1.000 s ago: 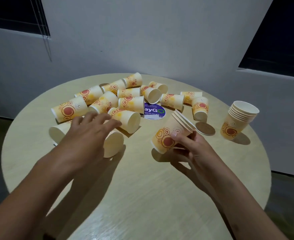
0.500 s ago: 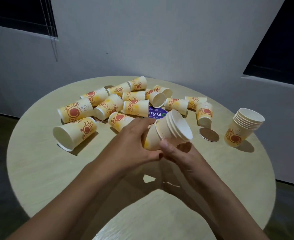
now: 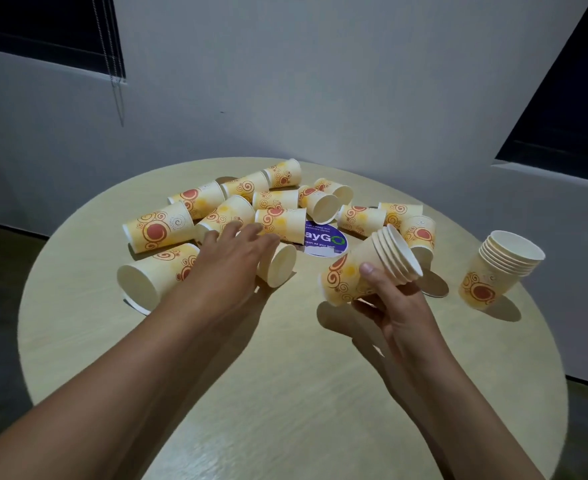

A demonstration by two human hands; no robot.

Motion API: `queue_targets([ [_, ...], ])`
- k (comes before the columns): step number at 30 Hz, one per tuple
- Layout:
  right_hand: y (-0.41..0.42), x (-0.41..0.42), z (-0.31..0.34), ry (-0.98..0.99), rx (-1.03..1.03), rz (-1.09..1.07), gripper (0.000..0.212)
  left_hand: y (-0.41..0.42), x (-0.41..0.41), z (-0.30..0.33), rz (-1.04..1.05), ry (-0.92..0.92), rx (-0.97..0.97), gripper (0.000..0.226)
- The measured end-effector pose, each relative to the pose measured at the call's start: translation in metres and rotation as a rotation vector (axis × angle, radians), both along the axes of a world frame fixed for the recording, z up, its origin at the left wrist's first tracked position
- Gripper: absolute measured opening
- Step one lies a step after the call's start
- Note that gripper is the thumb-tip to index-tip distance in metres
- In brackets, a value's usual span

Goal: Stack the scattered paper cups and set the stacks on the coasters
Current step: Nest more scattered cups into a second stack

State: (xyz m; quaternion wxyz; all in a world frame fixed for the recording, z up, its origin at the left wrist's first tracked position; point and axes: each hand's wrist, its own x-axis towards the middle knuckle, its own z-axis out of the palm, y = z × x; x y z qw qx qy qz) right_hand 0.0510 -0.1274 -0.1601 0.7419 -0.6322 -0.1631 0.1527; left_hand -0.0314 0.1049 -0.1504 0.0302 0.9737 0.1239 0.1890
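My right hand point(image 3: 394, 306) grips a tilted stack of several nested yellow paper cups point(image 3: 372, 268), mouths facing up and right, just above the table. My left hand point(image 3: 230, 261) reaches out with fingers extended over a cup lying on its side point(image 3: 278, 265), touching its wall. More scattered cups point(image 3: 278, 220) lie on their sides behind it, and one big cup point(image 3: 154, 275) lies to the left. A brown round coaster point(image 3: 436, 289) shows partly behind the held stack. A second stack point(image 3: 500, 271) stands upright at the right.
A blue and white round label point(image 3: 325, 242) lies among the cups at the centre. The round wooden table point(image 3: 285, 375) ends close to a grey wall behind and a ledge on the right. Dark floor surrounds the table.
My left hand has left the held stack, where it had pushed a cup in, and moved left onto a lying cup. My right hand has carried the stack to the right.
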Motion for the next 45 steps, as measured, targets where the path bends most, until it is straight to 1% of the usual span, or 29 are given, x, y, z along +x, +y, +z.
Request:
queue_targets([
  [4, -0.004, 0.004, 0.003, 0.026, 0.041, -0.014, 0.054, 0.002, 0.013, 0.003, -0.076, -0.012, -0.110, 0.067],
  [7, -0.010, 0.008, 0.006, 0.035, 0.076, -0.027, 0.051, -0.012, 0.010, 0.009, -0.110, -0.041, -0.173, 0.067],
  [10, -0.013, 0.012, 0.009, 0.052, 0.107, -0.031, 0.055, -0.031, 0.004, 0.014, -0.171, -0.097, -0.315, 0.065],
  [14, -0.014, 0.011, 0.008, 0.050, 0.079, -0.006, 0.057, -0.050, -0.002, 0.018, -0.213, -0.079, -0.482, 0.068],
  [16, -0.012, 0.009, 0.007, 0.051, 0.049, 0.023, 0.068, -0.057, -0.003, 0.018, -0.225, -0.102, -0.521, 0.068],
  [19, -0.006, 0.001, 0.004, 0.090, -0.085, 0.135, 0.100, -0.066, -0.004, 0.021, -0.240, -0.140, -0.554, 0.068],
  [20, -0.004, -0.003, 0.002, 0.126, -0.124, 0.189, 0.104, -0.068, -0.004, 0.021, -0.237, -0.145, -0.560, 0.068],
  [23, -0.001, -0.008, -0.001, 0.163, -0.134, 0.250, 0.100, -0.071, -0.007, 0.023, -0.216, -0.155, -0.545, 0.067],
  [26, -0.002, -0.009, 0.001, 0.154, -0.094, 0.260, 0.083, -0.073, -0.010, 0.023, -0.212, -0.177, -0.530, 0.065],
  [27, -0.002, -0.010, 0.001, 0.160, -0.083, 0.265, 0.081, -0.074, -0.011, 0.023, -0.214, -0.181, -0.524, 0.065],
  [32, 0.001, -0.013, 0.000, 0.150, -0.079, 0.280, 0.079, -0.075, -0.013, 0.023, -0.193, -0.175, -0.517, 0.066],
  [35, 0.001, -0.014, 0.001, 0.151, -0.082, 0.271, 0.084, -0.076, -0.014, 0.024, -0.189, -0.167, -0.517, 0.066],
  [38, 0.000, -0.013, 0.002, 0.131, -0.082, 0.260, 0.083, -0.065, -0.022, 0.028, -0.217, -0.108, -0.511, 0.061],
  [40, -0.004, -0.011, 0.001, 0.125, -0.047, 0.229, 0.072, -0.043, -0.031, 0.036, -0.238, -0.104, -0.552, 0.050],
  [41, -0.007, -0.010, 0.001, 0.126, -0.026, 0.197, 0.067, -0.028, -0.035, 0.040, -0.250, -0.086, -0.544, 0.049],
  [42, -0.011, -0.009, 0.001, 0.125, -0.009, 0.165, 0.063, -0.013, -0.039, 0.044, -0.262, -0.022, -0.493, 0.053],
  [45, -0.020, -0.007, 0.003, 0.124, 0.012, 0.108, 0.061, 0.015, -0.040, 0.044, -0.331, 0.343, -0.298, 0.075],
])
